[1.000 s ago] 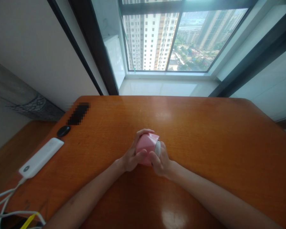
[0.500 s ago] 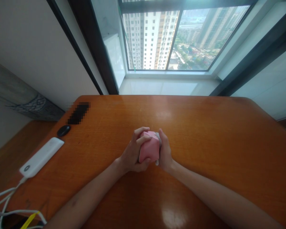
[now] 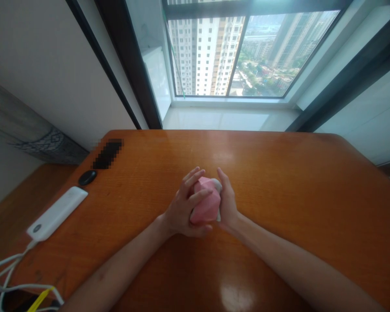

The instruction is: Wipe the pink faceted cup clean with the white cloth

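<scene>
Center: 1 pink obj [image 3: 207,203], 1 L hand [image 3: 182,211], 1 R hand [image 3: 227,203]. 9 o'clock: 1 pwr bank [image 3: 56,213], 1 black puck [image 3: 87,177]. 12 o'clock: 1 window [image 3: 253,52].

Orange wooden table [image 3: 263,182] — white power bank [image 3: 56,213] with cable [image 3: 13,259], black oval object [image 3: 87,177] beside it.

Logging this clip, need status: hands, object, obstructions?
Left hand wrapped over pink faceted object. Right hand pressed on its right side. White corded device off left, untouched.
</scene>
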{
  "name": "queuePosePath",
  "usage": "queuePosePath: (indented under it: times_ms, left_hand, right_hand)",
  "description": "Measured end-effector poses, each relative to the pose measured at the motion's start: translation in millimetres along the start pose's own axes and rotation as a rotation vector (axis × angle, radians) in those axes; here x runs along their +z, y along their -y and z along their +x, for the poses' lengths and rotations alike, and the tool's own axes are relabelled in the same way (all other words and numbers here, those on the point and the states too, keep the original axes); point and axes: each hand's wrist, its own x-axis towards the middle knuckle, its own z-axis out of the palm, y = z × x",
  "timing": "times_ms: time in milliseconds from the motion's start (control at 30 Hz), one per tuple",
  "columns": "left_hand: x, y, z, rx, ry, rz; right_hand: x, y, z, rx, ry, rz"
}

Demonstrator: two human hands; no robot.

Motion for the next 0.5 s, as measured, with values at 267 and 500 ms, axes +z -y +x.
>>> queuePosePath:
  times_ms: [267, 500]
  left_hand:
    - [6.1, -9, 2, -0.277, -0.152, -0.37]
    - [4.7, -6, 0, -0.312, -0.122, -0.345]
  right_hand:
    - [-26, -7, -5, -0.638, 0.137, -0.935]
    - [-18, -7, -2, -0.4, -0.085, -0.686]
